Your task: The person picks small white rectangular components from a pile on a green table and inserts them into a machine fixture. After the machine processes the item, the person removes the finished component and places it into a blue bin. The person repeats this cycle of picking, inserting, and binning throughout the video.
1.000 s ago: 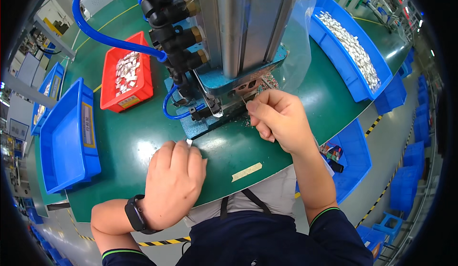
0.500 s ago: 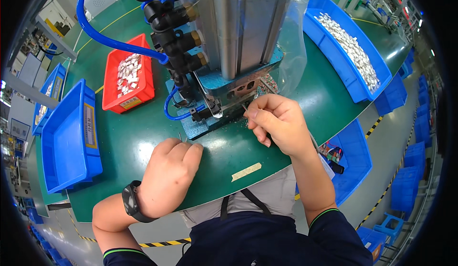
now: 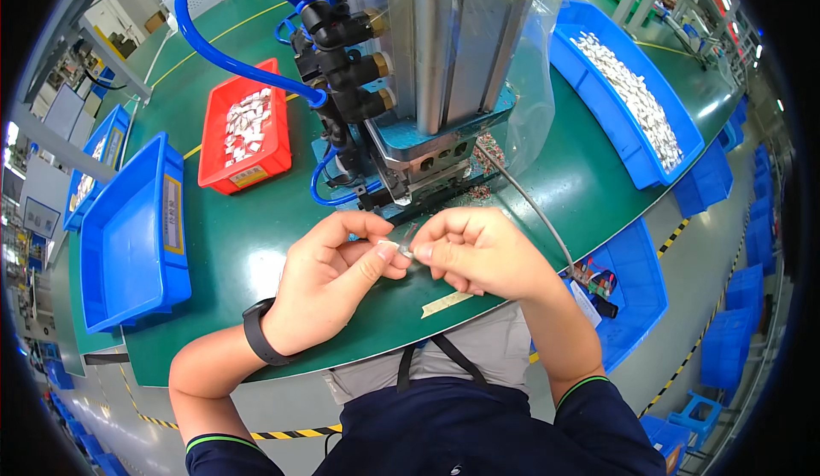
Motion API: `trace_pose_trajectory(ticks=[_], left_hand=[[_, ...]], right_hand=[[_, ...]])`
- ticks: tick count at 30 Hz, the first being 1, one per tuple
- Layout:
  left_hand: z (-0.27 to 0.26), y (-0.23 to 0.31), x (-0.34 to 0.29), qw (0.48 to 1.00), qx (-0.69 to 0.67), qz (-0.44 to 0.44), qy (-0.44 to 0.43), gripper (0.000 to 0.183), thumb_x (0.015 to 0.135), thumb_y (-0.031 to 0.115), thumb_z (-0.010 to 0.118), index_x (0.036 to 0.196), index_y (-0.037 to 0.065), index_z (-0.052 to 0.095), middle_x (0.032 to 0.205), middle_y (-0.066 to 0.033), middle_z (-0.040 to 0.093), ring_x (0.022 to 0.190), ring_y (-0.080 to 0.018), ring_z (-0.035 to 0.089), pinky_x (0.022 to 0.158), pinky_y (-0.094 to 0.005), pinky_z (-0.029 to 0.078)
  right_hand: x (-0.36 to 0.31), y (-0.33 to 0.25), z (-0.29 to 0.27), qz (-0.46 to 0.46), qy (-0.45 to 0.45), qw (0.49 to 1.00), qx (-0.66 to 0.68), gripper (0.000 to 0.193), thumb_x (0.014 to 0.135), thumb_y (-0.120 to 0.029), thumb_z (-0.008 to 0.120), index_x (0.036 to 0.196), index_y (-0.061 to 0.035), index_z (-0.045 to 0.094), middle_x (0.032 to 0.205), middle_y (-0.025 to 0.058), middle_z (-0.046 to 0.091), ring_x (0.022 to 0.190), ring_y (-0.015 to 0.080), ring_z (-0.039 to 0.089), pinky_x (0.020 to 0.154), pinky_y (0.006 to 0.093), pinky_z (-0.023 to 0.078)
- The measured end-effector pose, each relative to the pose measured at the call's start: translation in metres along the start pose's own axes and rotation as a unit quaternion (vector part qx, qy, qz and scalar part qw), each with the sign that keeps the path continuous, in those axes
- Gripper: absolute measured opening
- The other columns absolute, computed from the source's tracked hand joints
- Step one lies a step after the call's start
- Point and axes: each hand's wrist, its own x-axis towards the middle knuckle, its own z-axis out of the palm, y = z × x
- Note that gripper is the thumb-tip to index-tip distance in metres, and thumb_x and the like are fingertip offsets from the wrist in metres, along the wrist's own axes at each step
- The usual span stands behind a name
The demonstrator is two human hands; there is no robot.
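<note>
My left hand [image 3: 326,278], with a dark band on its wrist, pinches a small white and silvery piece [image 3: 395,246] between thumb and fingers. My right hand [image 3: 485,256] is closed too, thumb and index finger meeting at the right end of that same piece. Fingers cover most of it, so its exact kind cannot be made out. Both hands are just in front of a pneumatic press [image 3: 437,58] with a metal column and a blue base. Below the right hand a strip of yellowish tape [image 3: 446,304] sticks to the green table [image 3: 231,305].
At the left, a red bin [image 3: 278,147] holds small white-silver pieces, beside a blue tray [image 3: 128,245]. Another blue bin [image 3: 589,79] full of similar pieces stands at the right. Blue air hoses [image 3: 226,64] and a grey cable [image 3: 538,211] run by the press. Scraps lie around its base.
My left hand has risen from the table edge and moved right. My right hand has drawn back from the press, and the two now meet at the small piece. The view has shifted slightly.
</note>
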Motion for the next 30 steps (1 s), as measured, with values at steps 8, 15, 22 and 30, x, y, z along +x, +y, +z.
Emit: trace_pose_trajectory(ticks=[8,15,22,30], left_hand=[[-0.001,-0.008,0.0,0.997,0.044,0.049,0.03,0.016,0.096,0.007,0.064,0.105,-0.001,0.054,0.096,-0.0092,0.065,0.082,-0.0128,0.065,0.073,-0.0261,0.054],[0.008,-0.02,-0.005,0.997,0.001,0.069,0.014,0.014,0.097,0.008,0.063,0.105,0.001,0.055,0.095,-0.0028,0.06,0.083,-0.0087,0.058,0.072,-0.0238,0.049],[0.007,-0.026,-0.007,0.888,0.375,0.216,-0.155,0.016,0.089,0.011,0.069,0.101,0.002,0.062,0.096,-0.012,0.062,0.089,-0.0285,0.061,0.077,-0.0375,0.049],[0.006,-0.027,-0.005,0.887,0.371,0.223,-0.158,0.015,0.087,0.01,0.07,0.099,0.002,0.062,0.097,-0.0122,0.062,0.091,-0.0316,0.06,0.079,-0.0402,0.049]], right_hand=[[0.002,0.014,0.016,-0.057,0.02,0.998,0.018,0.021,0.096,-0.023,0.066,0.097,-0.0013,0.066,0.072,-0.0018,0.059,0.055,0.0021,0.046,0.047,0.0199,0.035],[-0.002,0.019,0.015,-0.125,0.098,0.987,0.039,0.02,0.097,-0.023,0.064,0.095,-0.0031,0.067,0.071,-0.0015,0.06,0.056,0.0014,0.048,0.048,0.0191,0.036],[0.008,0.004,-0.011,-0.091,0.148,0.981,0.09,0.018,0.09,-0.019,0.067,0.082,-0.0034,0.065,0.064,0.0001,0.057,0.047,0.0028,0.042,0.04,0.0206,0.029],[0.016,-0.003,-0.012,-0.078,0.17,0.976,0.109,0.013,0.087,-0.008,0.063,0.081,0.0033,0.061,0.061,0.0046,0.056,0.042,0.0038,0.04,0.037,0.0212,0.027]])
